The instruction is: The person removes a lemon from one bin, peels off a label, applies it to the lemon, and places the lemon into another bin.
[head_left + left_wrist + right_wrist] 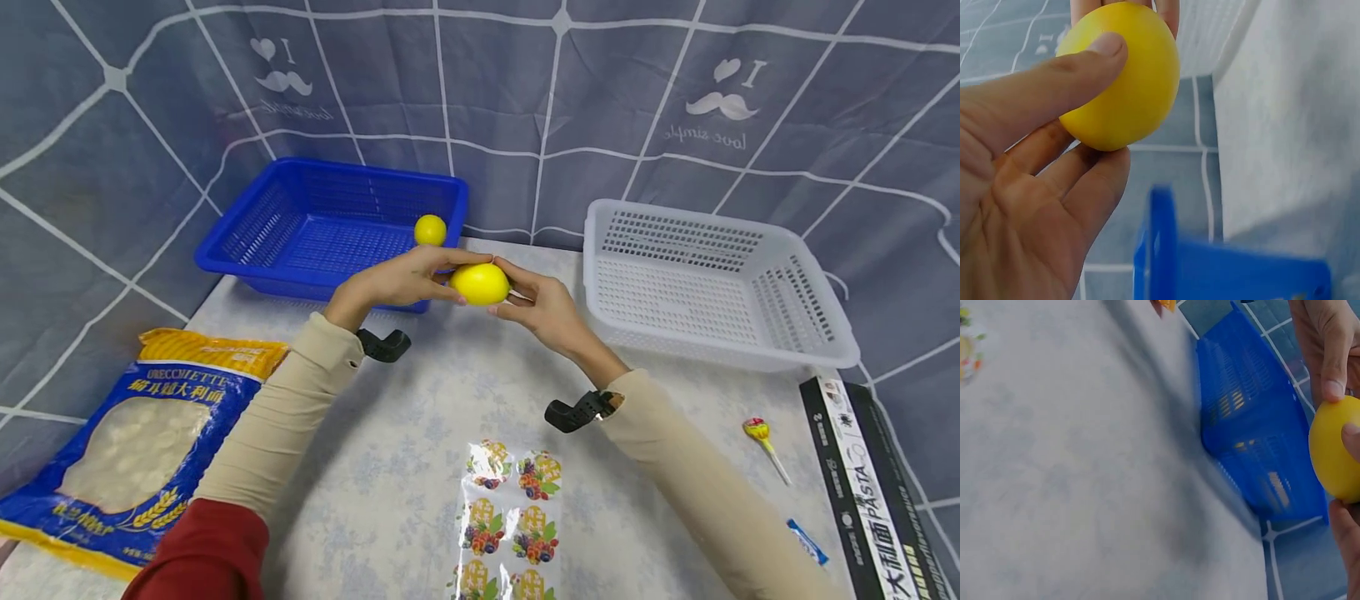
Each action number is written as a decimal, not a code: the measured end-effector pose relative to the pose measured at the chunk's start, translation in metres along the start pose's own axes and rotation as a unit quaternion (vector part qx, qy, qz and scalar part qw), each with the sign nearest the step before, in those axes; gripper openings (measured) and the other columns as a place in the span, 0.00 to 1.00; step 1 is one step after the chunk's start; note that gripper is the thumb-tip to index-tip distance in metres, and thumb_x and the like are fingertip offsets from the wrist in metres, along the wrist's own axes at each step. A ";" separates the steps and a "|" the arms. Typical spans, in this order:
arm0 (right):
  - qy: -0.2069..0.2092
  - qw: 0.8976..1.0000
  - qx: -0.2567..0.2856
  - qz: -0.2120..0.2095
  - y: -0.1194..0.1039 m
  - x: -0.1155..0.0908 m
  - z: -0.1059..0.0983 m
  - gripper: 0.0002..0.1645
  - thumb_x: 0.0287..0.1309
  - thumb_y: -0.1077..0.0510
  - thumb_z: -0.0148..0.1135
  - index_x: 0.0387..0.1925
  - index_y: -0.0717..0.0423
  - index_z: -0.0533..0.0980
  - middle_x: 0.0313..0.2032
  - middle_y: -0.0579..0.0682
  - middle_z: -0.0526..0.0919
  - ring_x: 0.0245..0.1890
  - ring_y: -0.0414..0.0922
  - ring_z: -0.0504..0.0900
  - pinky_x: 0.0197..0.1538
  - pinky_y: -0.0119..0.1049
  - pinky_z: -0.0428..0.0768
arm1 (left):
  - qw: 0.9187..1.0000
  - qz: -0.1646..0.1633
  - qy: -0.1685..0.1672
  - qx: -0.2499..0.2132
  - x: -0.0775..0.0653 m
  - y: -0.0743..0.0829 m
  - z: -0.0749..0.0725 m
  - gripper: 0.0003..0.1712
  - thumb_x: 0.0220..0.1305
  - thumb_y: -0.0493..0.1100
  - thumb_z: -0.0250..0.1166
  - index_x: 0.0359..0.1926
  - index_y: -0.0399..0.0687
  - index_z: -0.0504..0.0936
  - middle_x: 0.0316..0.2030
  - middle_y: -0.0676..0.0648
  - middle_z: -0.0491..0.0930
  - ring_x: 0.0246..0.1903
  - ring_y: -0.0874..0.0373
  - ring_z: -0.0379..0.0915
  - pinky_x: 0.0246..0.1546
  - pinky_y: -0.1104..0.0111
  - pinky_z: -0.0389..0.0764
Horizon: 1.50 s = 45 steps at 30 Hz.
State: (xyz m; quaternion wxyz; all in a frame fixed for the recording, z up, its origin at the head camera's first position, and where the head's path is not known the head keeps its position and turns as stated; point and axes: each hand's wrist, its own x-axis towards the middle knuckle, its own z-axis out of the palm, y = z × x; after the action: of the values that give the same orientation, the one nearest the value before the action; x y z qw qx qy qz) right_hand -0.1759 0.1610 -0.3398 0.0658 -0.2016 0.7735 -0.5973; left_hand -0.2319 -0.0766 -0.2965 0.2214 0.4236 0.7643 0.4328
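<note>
Both hands hold one smooth yellow lemon (480, 284) in the air, above the table's far side. My left hand (401, 279) grips its left side, with the thumb lying across the lemon (1141, 81) in the left wrist view. From the other side my right hand (551, 308) pinches it between thumb and fingers; the right wrist view cuts off part of the lemon (1332, 447). Just behind the left hand, a second yellow lemon (430, 230) lies at the right end of the blue basket (225, 260).
A white basket (712, 354) stands at the back right. On the left lies a bag of pasta (135, 450). A sheet of fruit stickers (536, 479) is at the front middle. To the right are a lollipop (759, 431), a small blue packet (807, 542) and a pasta box (862, 483).
</note>
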 end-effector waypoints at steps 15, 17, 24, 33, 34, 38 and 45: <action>0.030 0.994 -0.086 0.054 0.029 -0.043 -0.015 0.40 0.63 0.63 0.65 0.72 0.60 0.59 0.71 0.57 0.63 0.66 0.51 0.69 0.60 0.36 0.74 | 0.996 -0.012 -0.016 0.081 0.035 -0.014 0.056 0.35 0.64 0.28 0.64 0.70 0.32 0.64 0.66 0.37 0.68 0.62 0.49 0.69 0.65 0.61 0.68; 0.028 0.993 -0.096 0.059 0.034 -0.046 -0.014 0.39 0.63 0.65 0.64 0.72 0.63 0.59 0.70 0.59 0.63 0.66 0.52 0.69 0.61 0.37 0.74 | 0.997 -0.016 -0.016 0.078 0.037 -0.020 0.062 0.35 0.63 0.29 0.64 0.70 0.32 0.64 0.66 0.37 0.68 0.63 0.49 0.68 0.65 0.62 0.68; 0.036 0.990 -0.113 0.071 0.046 -0.050 -0.012 0.39 0.60 0.68 0.64 0.70 0.66 0.60 0.68 0.64 0.65 0.64 0.54 0.71 0.58 0.35 0.76 | 0.998 -0.015 -0.006 0.060 0.044 -0.042 0.077 0.35 0.62 0.29 0.66 0.69 0.32 0.66 0.66 0.37 0.69 0.62 0.49 0.69 0.64 0.65 0.69; 0.035 0.987 -0.126 0.093 0.053 -0.051 -0.011 0.40 0.60 0.68 0.65 0.71 0.66 0.59 0.69 0.64 0.63 0.65 0.54 0.70 0.58 0.32 0.75 | 0.997 -0.034 -0.005 0.068 0.047 -0.050 0.083 0.37 0.60 0.32 0.69 0.69 0.36 0.66 0.66 0.39 0.70 0.62 0.50 0.68 0.65 0.65 0.68; 0.035 0.986 -0.132 0.096 0.053 -0.052 -0.011 0.41 0.61 0.67 0.65 0.71 0.66 0.59 0.69 0.64 0.63 0.65 0.54 0.70 0.58 0.33 0.75 | 0.997 -0.036 -0.005 0.067 0.047 -0.051 0.083 0.37 0.60 0.32 0.69 0.70 0.36 0.66 0.66 0.39 0.69 0.63 0.49 0.68 0.65 0.65 0.67; 0.030 0.976 -0.181 0.114 0.049 -0.056 -0.014 0.44 0.62 0.60 0.66 0.72 0.68 0.55 0.70 0.64 0.60 0.65 0.57 0.69 0.62 0.42 0.73 | 0.997 -0.043 -0.005 0.057 0.047 -0.051 0.084 0.40 0.58 0.32 0.71 0.70 0.36 0.66 0.67 0.39 0.68 0.66 0.49 0.64 0.67 0.64 0.64; 0.021 0.949 -0.272 0.158 0.032 -0.083 -0.021 0.48 0.62 0.54 0.65 0.72 0.72 0.52 0.69 0.68 0.60 0.64 0.63 0.68 0.62 0.55 0.72 | 0.998 -0.034 -0.006 0.056 0.048 -0.051 0.085 0.43 0.54 0.33 0.73 0.70 0.35 0.65 0.67 0.39 0.68 0.67 0.48 0.63 0.69 0.63 0.61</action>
State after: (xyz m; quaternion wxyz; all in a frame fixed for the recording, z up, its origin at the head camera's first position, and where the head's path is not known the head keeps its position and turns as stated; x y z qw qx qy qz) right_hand -0.1153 0.2183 -0.3761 0.0858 -0.0748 0.9298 -0.3499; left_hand -0.2210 -0.0095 -0.3836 0.2162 0.4115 0.8003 0.3787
